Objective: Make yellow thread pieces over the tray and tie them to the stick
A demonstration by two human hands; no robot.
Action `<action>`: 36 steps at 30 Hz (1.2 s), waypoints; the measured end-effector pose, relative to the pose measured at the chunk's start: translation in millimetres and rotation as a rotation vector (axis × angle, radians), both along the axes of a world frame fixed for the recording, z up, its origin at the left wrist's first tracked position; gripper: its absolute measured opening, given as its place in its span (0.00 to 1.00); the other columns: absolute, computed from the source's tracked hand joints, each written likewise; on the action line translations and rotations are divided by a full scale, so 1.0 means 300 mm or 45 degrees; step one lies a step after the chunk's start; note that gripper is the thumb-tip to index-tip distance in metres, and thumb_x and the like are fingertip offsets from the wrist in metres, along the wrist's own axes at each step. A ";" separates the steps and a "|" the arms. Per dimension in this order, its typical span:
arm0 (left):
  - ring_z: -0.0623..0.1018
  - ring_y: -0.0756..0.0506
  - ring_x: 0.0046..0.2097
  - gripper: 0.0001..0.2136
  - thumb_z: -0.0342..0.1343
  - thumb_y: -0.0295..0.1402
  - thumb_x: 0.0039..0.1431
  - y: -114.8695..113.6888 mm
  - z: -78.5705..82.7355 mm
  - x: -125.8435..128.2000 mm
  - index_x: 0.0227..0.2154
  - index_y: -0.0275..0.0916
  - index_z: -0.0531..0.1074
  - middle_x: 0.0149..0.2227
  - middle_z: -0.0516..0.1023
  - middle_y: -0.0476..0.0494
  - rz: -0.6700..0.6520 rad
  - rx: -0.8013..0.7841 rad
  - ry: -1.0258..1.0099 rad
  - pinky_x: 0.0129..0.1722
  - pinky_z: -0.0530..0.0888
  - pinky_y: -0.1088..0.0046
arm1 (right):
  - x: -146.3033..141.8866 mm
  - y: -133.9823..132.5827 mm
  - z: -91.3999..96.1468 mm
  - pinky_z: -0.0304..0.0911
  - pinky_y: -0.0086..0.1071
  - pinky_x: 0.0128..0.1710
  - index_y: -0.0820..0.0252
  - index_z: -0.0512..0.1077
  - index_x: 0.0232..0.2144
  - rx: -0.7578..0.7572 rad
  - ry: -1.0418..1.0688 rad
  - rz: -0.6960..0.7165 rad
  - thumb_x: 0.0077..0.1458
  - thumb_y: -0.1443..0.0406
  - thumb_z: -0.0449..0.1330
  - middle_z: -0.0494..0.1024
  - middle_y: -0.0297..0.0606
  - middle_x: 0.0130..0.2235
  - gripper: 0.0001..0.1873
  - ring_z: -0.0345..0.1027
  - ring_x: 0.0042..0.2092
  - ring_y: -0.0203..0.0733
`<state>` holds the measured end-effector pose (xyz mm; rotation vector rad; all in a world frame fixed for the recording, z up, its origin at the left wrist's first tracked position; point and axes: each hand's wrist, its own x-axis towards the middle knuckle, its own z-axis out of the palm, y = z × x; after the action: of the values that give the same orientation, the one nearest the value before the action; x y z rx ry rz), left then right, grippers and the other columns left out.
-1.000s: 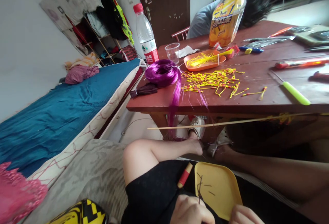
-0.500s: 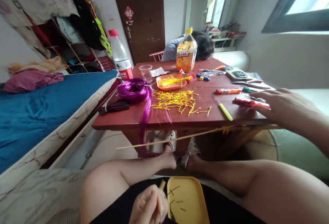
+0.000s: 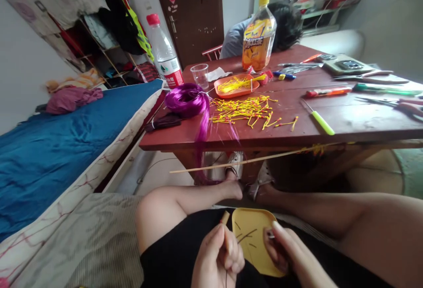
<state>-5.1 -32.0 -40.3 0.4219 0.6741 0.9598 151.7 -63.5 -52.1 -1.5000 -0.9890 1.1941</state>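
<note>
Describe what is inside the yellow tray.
Several thin dark strips lie in the yellow tray. The left hand covers part of its left edge and the right hand part of its right side; anything beneath them cannot be seen.

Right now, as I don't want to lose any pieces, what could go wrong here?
The yellow tray rests on the lap with the right hand close to its edge; a bump might spill the dark strips. The purple strands hang over the table edge, where they might snag. The green-handled tool lies near that edge and might roll off.
</note>
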 end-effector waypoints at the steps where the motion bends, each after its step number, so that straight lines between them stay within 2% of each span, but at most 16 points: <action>1: 0.54 0.56 0.18 0.19 0.58 0.40 0.52 -0.004 0.001 -0.002 0.15 0.36 0.59 0.13 0.52 0.57 -0.003 -0.007 0.004 0.20 0.51 0.78 | -0.041 0.000 -0.025 0.60 0.27 0.20 0.61 0.65 0.16 -0.100 0.111 -0.033 0.49 0.45 0.54 0.65 0.31 0.17 0.26 0.62 0.21 0.35; 4: 0.55 0.56 0.18 0.19 0.58 0.41 0.52 -0.015 0.004 -0.005 0.14 0.36 0.59 0.13 0.52 0.57 -0.023 -0.024 -0.003 0.20 0.51 0.79 | -0.104 0.010 -0.057 0.56 0.27 0.20 0.59 0.61 0.15 -0.317 0.309 -0.176 0.48 0.44 0.53 0.57 0.28 0.17 0.26 0.54 0.20 0.33; 6: 0.55 0.56 0.18 0.19 0.58 0.40 0.51 -0.021 0.004 -0.006 0.14 0.36 0.60 0.13 0.51 0.57 -0.031 -0.045 -0.019 0.20 0.51 0.79 | -0.114 0.011 -0.057 0.56 0.27 0.22 0.59 0.60 0.16 -0.370 0.360 -0.255 0.45 0.43 0.55 0.57 0.28 0.18 0.27 0.53 0.21 0.33; 10: 0.55 0.56 0.18 0.18 0.59 0.40 0.50 -0.026 0.000 -0.003 0.14 0.35 0.61 0.13 0.53 0.56 -0.034 -0.088 -0.032 0.21 0.51 0.79 | -0.113 0.006 -0.042 0.54 0.29 0.26 0.59 0.59 0.15 -0.361 0.378 -0.309 0.42 0.41 0.55 0.58 0.28 0.19 0.28 0.53 0.23 0.34; 16: 0.56 0.55 0.18 0.18 0.60 0.39 0.50 -0.025 0.002 0.000 0.14 0.35 0.63 0.13 0.54 0.56 -0.021 -0.098 -0.029 0.21 0.51 0.78 | -0.104 0.008 -0.034 0.52 0.30 0.26 0.56 0.55 0.13 -0.338 0.309 -0.230 0.47 0.43 0.52 0.54 0.27 0.19 0.27 0.50 0.24 0.35; 19: 0.56 0.55 0.18 0.17 0.60 0.38 0.50 -0.026 0.003 0.002 0.14 0.35 0.64 0.13 0.55 0.56 -0.013 -0.112 -0.045 0.21 0.51 0.78 | -0.106 0.006 -0.046 0.52 0.30 0.26 0.57 0.57 0.13 -0.342 0.329 -0.226 0.47 0.44 0.52 0.55 0.28 0.19 0.27 0.51 0.24 0.36; 26: 0.56 0.55 0.18 0.16 0.60 0.38 0.50 -0.025 0.002 0.005 0.14 0.35 0.65 0.13 0.55 0.56 -0.013 -0.116 -0.064 0.21 0.51 0.78 | -0.127 -0.005 -0.081 0.57 0.29 0.30 0.59 0.63 0.15 -0.347 0.435 -0.360 0.45 0.44 0.55 0.61 0.30 0.21 0.26 0.56 0.27 0.37; 33: 0.55 0.55 0.18 0.15 0.60 0.37 0.51 -0.026 0.001 0.006 0.15 0.35 0.67 0.13 0.55 0.56 0.003 -0.125 -0.073 0.21 0.51 0.78 | -0.127 -0.001 -0.075 0.59 0.28 0.28 0.59 0.66 0.18 -0.360 0.468 -0.402 0.41 0.42 0.57 0.63 0.30 0.22 0.26 0.57 0.27 0.37; 36: 0.55 0.55 0.18 0.15 0.60 0.37 0.50 -0.026 0.006 0.007 0.14 0.35 0.67 0.13 0.55 0.55 0.004 -0.133 -0.074 0.21 0.51 0.78 | -0.127 0.000 -0.071 0.58 0.27 0.26 0.59 0.64 0.16 -0.353 0.465 -0.408 0.41 0.43 0.58 0.62 0.30 0.20 0.25 0.57 0.26 0.36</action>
<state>-3.1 -39.8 -38.5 0.2996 0.6688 0.9318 113.6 -63.5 -73.6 -1.5093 -0.3343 1.3418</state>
